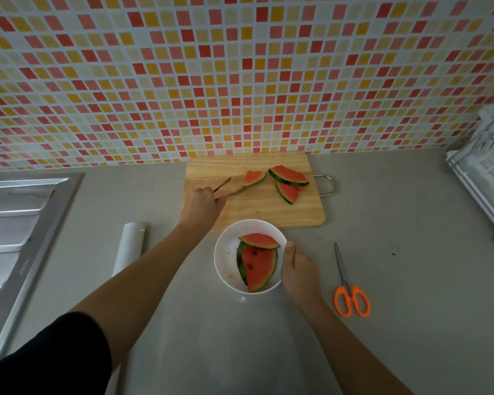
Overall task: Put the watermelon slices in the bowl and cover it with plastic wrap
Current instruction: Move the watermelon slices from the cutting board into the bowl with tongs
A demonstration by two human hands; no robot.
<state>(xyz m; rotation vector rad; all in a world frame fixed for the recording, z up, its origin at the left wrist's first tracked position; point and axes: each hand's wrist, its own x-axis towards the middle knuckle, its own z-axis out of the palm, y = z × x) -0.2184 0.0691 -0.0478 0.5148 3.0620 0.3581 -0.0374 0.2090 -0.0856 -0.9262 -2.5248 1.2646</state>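
A white bowl (226,252) stands on the grey counter in front of the wooden cutting board (268,212). Two watermelon slices (258,262) lie in it. My right hand (297,269) grips the bowl's right rim, thumb on the edge. On the board lie three more slices: a small one (253,178) near the middle and two overlapping ones (289,181) at the right. My left hand (201,205) holds a knife (230,188) whose blade tip lies under or against the small slice. A roll of plastic wrap (129,248) lies left of the bowl.
Orange-handled scissors (350,289) lie on the counter to the right of the bowl. A steel sink drainboard (17,223) fills the left side. A white rack or container (485,172) stands at the far right. The tiled wall rises right behind the board.
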